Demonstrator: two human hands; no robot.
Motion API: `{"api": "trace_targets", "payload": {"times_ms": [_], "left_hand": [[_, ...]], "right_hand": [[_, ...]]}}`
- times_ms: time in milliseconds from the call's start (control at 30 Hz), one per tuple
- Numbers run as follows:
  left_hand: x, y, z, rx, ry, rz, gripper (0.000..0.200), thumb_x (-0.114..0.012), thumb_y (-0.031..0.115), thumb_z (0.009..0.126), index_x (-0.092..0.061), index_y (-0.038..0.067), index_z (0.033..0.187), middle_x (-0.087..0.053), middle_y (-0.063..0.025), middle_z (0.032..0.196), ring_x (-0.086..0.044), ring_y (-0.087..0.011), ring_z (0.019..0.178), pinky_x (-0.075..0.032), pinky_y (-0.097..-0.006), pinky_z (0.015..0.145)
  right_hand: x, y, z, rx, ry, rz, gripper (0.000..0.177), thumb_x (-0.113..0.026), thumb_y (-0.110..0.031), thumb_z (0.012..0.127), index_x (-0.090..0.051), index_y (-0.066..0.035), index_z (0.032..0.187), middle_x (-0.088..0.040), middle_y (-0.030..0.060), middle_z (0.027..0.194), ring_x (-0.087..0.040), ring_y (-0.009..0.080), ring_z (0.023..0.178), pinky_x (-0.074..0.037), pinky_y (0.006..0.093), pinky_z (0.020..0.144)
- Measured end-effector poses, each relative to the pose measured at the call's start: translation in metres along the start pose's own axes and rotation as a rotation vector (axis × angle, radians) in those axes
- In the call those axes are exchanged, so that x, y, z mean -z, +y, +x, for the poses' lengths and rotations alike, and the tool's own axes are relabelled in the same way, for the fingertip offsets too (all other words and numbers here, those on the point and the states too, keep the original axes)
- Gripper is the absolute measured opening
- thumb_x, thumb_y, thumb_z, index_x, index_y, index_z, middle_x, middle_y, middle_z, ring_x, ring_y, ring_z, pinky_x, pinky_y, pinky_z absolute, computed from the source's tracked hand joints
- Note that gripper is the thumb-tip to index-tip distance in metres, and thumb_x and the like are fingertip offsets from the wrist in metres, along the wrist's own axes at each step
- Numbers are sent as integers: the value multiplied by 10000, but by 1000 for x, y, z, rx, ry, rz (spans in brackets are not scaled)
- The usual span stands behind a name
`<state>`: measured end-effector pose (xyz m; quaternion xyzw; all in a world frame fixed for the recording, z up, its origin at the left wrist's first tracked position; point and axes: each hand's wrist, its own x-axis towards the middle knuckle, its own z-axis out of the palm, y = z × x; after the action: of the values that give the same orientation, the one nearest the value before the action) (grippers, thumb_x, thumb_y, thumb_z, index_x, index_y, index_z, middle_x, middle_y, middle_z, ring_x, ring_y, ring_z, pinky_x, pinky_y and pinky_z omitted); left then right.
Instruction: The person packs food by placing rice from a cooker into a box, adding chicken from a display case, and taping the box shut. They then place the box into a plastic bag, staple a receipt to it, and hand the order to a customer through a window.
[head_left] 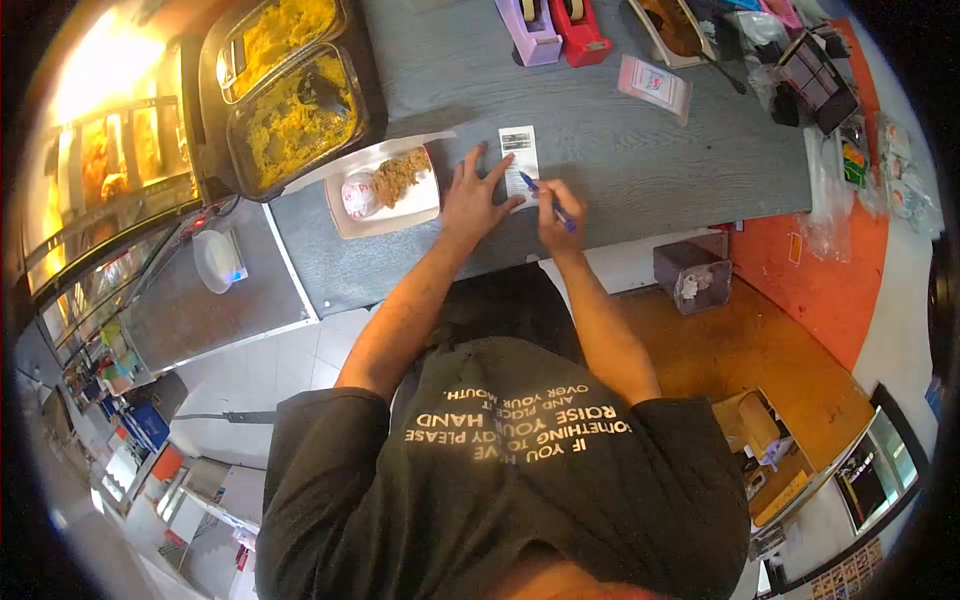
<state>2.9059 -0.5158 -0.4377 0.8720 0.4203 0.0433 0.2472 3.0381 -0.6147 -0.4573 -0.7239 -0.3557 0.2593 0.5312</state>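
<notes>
A narrow printed receipt [519, 142] lies on the dark wood-grain table. My left hand [474, 197] rests on it with fingers spread, its fingertips touching the paper's left edge. Between the fingers of my right hand [562, 215] is a blue pen [563, 216], its tip over the receipt. Left of my left hand stands an open cardboard food box [432, 208]. Inside the box are a brown crumbly-looking fried piece [401, 176] and a white wrapped bundle with red print [360, 195].
Two metal trays of yellow rice [300, 125] stand at the back left, beside a lit warming cabinet [110, 150]. Purple [537, 42] and red [585, 42] tape dispensers, a small clear packet [655, 88] and a sauce tray [670, 28] lie further back. A bin [692, 275] stands below, right of the table.
</notes>
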Motion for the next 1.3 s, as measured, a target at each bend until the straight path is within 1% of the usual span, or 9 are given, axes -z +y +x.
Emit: {"api": "trace_targets", "payload": {"times_ms": [100,267,333,667,767,833,967,1033,1300], "left_hand": [[1,2,-1,-15,1,-1,762,-795,417,709,-482,282,1392,-339,-164,1432,-419,-395,1237,-471,-474,967],[2,0,1,-39,-10,-26,839,-836,375,654,-472,265,1402,-374,-179,1403,-438,-404,1190,-475,-474,948],[-1,-2,0,-39,-11,-13,841,-837,372,651,-472,268,1401,-381,-172,1399,-441,-401,1185,-477,-472,942],[3,3,3,4,-55,-13,835,-832,336,671,-446,309,1410,-358,-163,1416,-432,-401,1207,-455,-465,986],[4,3,1,4,-65,-4,855,-840,340,661,-437,313,1415,-355,-165,1415,-431,-403,1207,-455,-468,985],[2,4,1,5,-74,1,849,-834,362,666,-440,295,1416,-349,-157,1429,-424,-396,1209,-452,-474,983],[-2,-1,1,-20,-62,7,851,-834,403,659,-451,273,1408,-343,-144,1442,-419,-393,1204,-450,-480,980],[0,2,2,-15,-63,3,864,-845,388,648,-452,269,1408,-349,-154,1427,-429,-398,1199,-458,-475,972],[-2,-2,0,-45,-36,26,843,-841,415,636,-482,255,1381,-362,-147,1428,-447,-391,1162,-475,-459,953]], "right_hand": [[-9,13,-3,327,70,-119,114,-568,-99,876,-655,-29,851,-628,146,813,-603,305,732,-474,381,718],[-16,18,-3,371,143,-76,86,-575,-74,836,-638,-26,868,-627,119,806,-600,295,772,-438,400,772],[-15,22,-4,441,6,-211,86,-563,-59,835,-636,-33,872,-633,103,810,-599,268,752,-412,390,796],[-8,28,-7,363,132,-47,100,-532,-51,803,-631,-43,814,-614,88,736,-578,245,702,-387,390,793],[-5,28,-12,390,-24,-80,108,-528,-40,781,-635,-44,797,-613,90,724,-572,256,682,-396,393,810],[-7,31,-12,261,203,-90,113,-525,-44,779,-638,-44,783,-614,96,726,-569,273,685,-409,398,809],[-9,33,-24,352,69,-68,118,-522,-52,789,-640,-41,785,-618,106,732,-568,285,712,-424,398,799],[-10,34,-24,196,268,-82,114,-527,-56,789,-639,-36,782,-620,119,736,-571,292,710,-432,391,772],[-5,35,-34,239,200,-63,131,-515,-49,818,-642,-23,803,-619,114,749,-585,270,675,-457,369,732]]}}
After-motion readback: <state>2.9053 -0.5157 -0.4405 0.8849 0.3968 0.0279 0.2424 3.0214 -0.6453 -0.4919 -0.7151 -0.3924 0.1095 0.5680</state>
